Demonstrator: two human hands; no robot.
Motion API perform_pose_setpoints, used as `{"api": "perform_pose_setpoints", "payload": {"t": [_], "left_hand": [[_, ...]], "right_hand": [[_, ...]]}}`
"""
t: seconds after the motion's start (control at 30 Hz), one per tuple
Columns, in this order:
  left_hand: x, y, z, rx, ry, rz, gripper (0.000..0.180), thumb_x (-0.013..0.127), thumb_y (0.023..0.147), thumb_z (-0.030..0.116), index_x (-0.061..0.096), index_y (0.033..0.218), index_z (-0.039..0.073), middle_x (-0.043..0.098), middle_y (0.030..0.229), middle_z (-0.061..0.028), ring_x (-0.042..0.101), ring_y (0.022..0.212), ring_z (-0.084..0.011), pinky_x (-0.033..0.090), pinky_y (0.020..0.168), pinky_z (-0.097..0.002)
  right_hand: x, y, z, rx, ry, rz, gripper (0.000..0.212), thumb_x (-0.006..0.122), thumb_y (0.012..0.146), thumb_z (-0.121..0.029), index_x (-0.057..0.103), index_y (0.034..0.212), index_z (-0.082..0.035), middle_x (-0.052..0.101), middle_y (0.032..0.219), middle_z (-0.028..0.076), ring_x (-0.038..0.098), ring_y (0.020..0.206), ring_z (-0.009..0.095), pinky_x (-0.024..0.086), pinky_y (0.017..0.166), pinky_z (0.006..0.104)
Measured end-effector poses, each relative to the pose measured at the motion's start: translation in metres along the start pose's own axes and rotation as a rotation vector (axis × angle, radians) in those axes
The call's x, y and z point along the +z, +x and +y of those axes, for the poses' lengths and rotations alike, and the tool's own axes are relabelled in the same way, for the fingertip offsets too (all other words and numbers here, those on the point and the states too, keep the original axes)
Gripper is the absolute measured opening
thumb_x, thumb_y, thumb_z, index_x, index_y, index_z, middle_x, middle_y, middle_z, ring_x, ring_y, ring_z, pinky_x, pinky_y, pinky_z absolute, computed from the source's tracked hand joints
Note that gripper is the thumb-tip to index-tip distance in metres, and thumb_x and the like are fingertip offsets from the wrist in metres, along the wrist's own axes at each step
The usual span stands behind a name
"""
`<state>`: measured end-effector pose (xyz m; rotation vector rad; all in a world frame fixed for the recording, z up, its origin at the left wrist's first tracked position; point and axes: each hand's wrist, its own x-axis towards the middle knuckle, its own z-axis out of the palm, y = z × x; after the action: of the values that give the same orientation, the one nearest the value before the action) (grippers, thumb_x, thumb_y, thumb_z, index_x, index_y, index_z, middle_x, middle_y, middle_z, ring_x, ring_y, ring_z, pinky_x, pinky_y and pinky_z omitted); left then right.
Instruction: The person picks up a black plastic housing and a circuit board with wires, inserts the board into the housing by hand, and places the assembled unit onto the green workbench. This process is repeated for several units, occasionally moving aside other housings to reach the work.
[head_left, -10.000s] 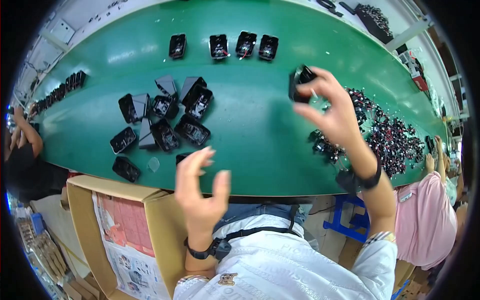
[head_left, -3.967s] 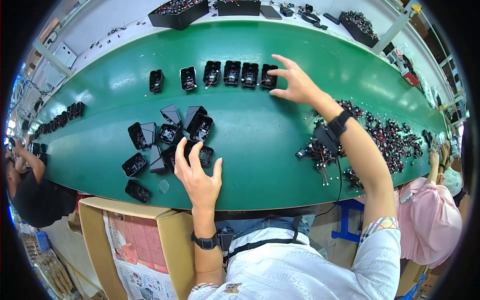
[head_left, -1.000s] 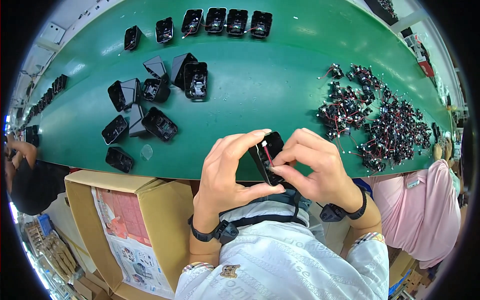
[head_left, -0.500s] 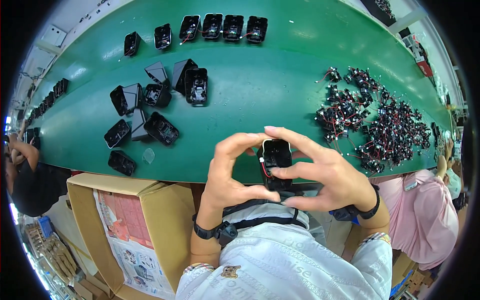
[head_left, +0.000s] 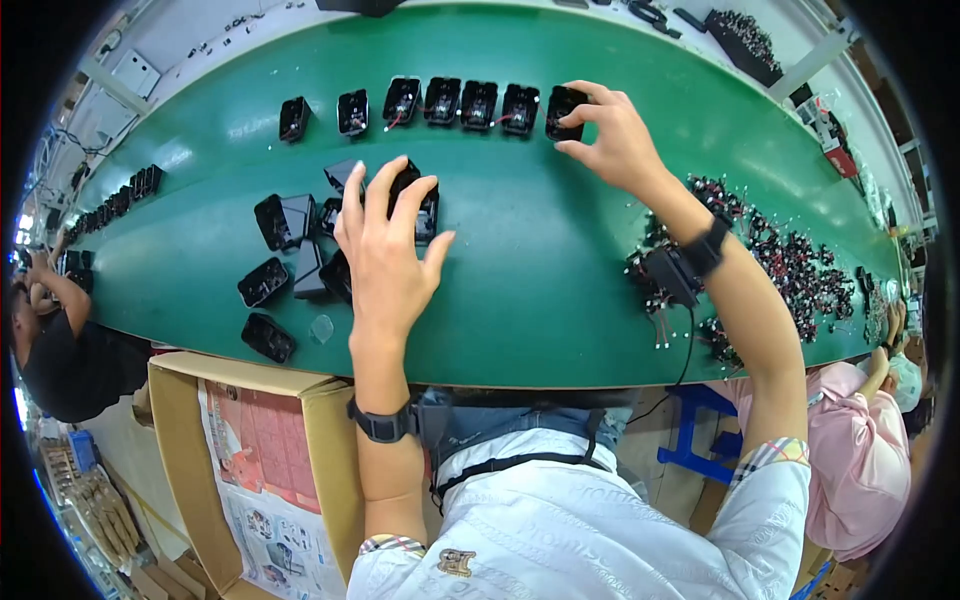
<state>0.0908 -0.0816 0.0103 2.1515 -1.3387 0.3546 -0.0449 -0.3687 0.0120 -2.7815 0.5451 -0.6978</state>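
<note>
At the far side of the green table (head_left: 520, 270), my right hand (head_left: 612, 135) has its thumb and fingers around a black plastic housing (head_left: 565, 122). This housing stands at the right end of a row of several similar open housings (head_left: 479, 106), some with red wires and small white plugs. My left hand (head_left: 385, 245) hovers with spread fingers over a loose group of housings, partly hiding them. Nearest its fingers is an open black housing (head_left: 428, 218). Whether the fingertips touch it, I cannot tell.
A heap of small black parts with red wires (head_left: 790, 265) lies at the right, partly behind my right forearm. A cardboard box (head_left: 325, 440) stands at the near left edge. People sit at both sides, one in black (head_left: 75, 365), one in pink (head_left: 855, 460).
My right hand has carried the housing from near my body to the row's right end. My left hand has let go of it and moved forward over the loose housings.
</note>
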Motion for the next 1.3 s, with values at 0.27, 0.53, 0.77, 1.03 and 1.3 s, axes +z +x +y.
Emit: {"api": "perform_pose_setpoints", "payload": {"t": [0.27,0.53,0.77,1.03,1.3], "left_hand": [[0.007,0.000,-0.023,-0.031,0.073,-0.208,0.097,0.085,0.068,0.003,0.044,0.154,0.019,0.036,0.164,0.0011,0.014,0.157,-0.0400,0.012,0.123,-0.0672],[0.014,0.002,-0.028,-0.018,0.012,-0.186,0.088,0.086,0.068,0.004,0.050,0.148,0.018,0.054,0.150,-0.0013,0.027,0.154,-0.0342,0.011,0.122,-0.0673],[0.014,-0.034,0.022,0.038,-0.435,-0.184,0.075,0.084,0.069,0.011,0.056,0.138,0.003,0.054,0.130,-0.0204,0.059,0.117,-0.0398,0.051,0.099,-0.0451],[0.043,-0.049,0.056,0.069,-0.593,-0.197,0.074,0.083,0.070,0.009,0.057,0.138,0.004,0.054,0.132,-0.0169,0.059,0.119,-0.0372,0.052,0.098,-0.0436],[0.044,-0.055,0.054,0.038,-0.605,-0.177,0.071,0.083,0.071,0.009,0.057,0.137,0.004,0.054,0.133,-0.0170,0.060,0.119,-0.0376,0.052,0.099,-0.0442]], "right_hand": [[0.039,0.015,0.031,0.072,0.017,-0.106,0.025,0.086,0.076,-0.021,0.078,0.096,-0.009,0.054,0.148,0.012,0.055,0.130,0.036,0.046,0.109,0.0451],[-0.042,-0.001,0.003,-0.175,-0.051,-0.058,0.034,0.081,0.081,-0.023,0.073,0.109,-0.007,0.059,0.141,0.014,0.060,0.121,0.036,0.049,0.105,0.0447],[-0.110,-0.095,-0.024,0.002,-0.163,-0.612,0.043,0.083,0.078,-0.034,0.071,0.108,-0.007,0.071,0.103,0.013,0.066,0.100,0.034,0.053,0.088,0.0446],[-0.060,-0.112,-0.031,-0.039,-0.068,-0.328,0.028,0.075,0.081,-0.015,0.068,0.106,-0.006,0.067,0.101,0.010,0.062,0.096,0.031,0.052,0.087,0.0410],[-0.054,-0.091,-0.026,0.438,0.797,-0.180,0.019,0.071,0.089,0.001,0.065,0.107,0.001,0.066,0.107,0.003,0.064,0.098,0.010,0.053,0.086,0.0254]]}}
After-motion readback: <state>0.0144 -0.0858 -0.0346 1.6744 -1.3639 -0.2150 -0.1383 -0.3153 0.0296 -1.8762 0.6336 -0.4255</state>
